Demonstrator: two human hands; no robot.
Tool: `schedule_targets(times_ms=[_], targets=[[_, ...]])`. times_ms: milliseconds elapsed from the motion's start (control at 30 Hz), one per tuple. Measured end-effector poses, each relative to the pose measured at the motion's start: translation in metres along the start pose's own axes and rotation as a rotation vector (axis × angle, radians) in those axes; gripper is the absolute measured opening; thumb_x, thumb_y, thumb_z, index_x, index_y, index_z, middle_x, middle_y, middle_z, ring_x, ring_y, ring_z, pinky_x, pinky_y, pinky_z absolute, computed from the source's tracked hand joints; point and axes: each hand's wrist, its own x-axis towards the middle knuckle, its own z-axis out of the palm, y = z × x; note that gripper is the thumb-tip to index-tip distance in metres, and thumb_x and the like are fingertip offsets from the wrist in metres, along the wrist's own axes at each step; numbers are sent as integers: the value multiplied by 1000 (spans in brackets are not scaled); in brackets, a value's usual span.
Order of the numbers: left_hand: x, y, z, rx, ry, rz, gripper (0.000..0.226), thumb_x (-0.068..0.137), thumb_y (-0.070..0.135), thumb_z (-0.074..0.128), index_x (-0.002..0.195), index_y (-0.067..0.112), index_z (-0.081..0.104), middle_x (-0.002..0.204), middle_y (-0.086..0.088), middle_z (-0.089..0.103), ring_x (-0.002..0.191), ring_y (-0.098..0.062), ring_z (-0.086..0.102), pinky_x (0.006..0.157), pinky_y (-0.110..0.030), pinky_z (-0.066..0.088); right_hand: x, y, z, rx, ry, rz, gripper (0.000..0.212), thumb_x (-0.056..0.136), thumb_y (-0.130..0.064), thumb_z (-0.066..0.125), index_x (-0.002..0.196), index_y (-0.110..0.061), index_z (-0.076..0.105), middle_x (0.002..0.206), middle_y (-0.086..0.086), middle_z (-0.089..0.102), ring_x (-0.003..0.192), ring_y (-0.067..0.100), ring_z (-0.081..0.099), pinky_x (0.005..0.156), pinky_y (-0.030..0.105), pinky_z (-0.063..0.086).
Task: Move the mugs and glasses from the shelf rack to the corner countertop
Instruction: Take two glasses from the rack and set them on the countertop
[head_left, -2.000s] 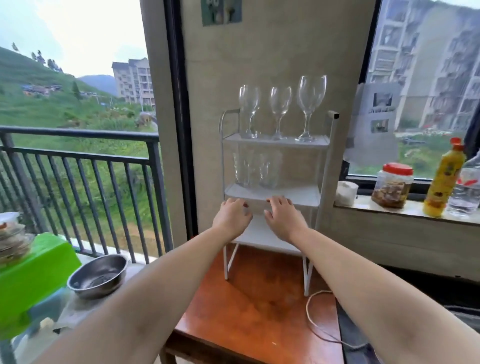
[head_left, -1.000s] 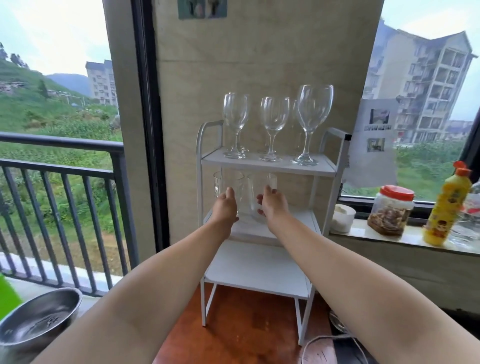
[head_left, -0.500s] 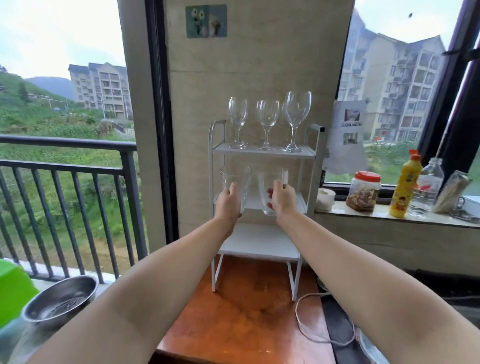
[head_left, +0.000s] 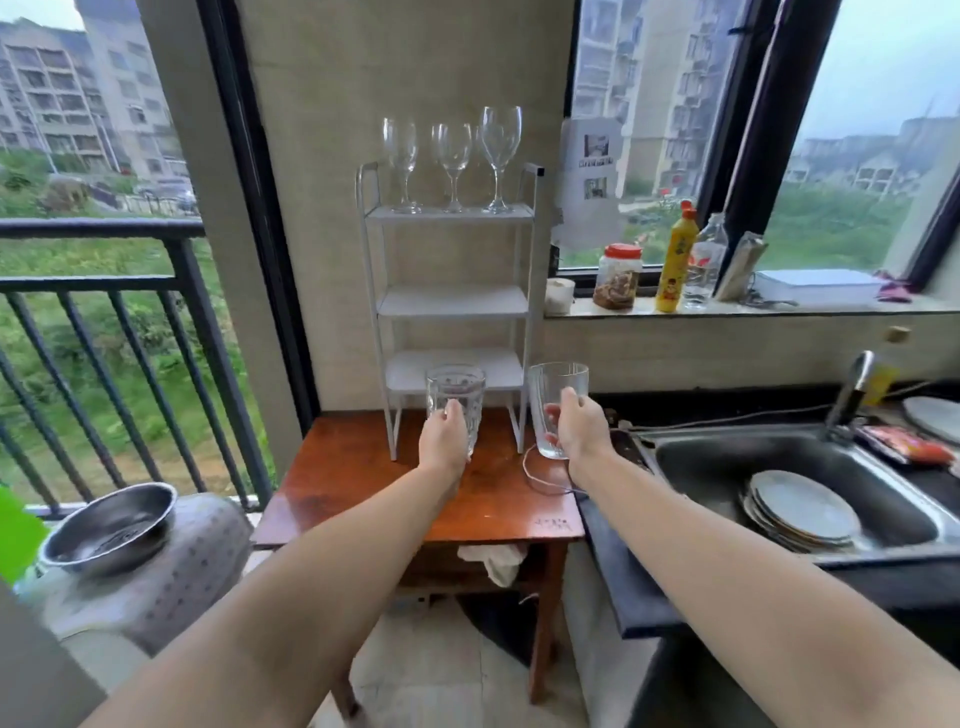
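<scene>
In front of the rack (head_left: 451, 291), I've got a tumbler (head_left: 455, 400) gripped in my left hand (head_left: 443, 441) and a mug (head_left: 557, 405) clasped in my right hand (head_left: 575, 423), both upright and clear of the shelves. Three wine glasses (head_left: 453, 161) wait on top; the dark bench (head_left: 623, 587) lies to my right, so I judge that's the drop.

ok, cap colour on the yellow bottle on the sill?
Red-orange cap on the yellow bottle; the head view, the only one, shows it.

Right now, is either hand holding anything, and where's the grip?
Both. Left hand wraps the lower body of a patterned glass; right hand grips a smooth glass around its lower half.
</scene>
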Motion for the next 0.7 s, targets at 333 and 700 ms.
schedule_targets(times_ms=[333, 700], targets=[[-107, -48, 110, 202, -176, -7, 51, 100, 30, 28, 118, -6, 59, 128, -26, 59, 119, -40, 54, 106, -45, 41, -64, 57, -174, -55, 261, 105, 39, 98, -25, 36, 64, -15, 52, 72, 6, 57, 62, 17, 49, 71, 37, 43], [-309, -101, 288, 209, -555, -159, 47, 96, 30, 33, 110, -4, 62, 122, -26, 60, 113, -40, 57, 102, -50, 46, -186, 107, -432, -95, 600, 237, 41, 100, -29, 34, 65, -18, 53, 90, 11, 61, 89, 28, 57, 96, 49, 49]])
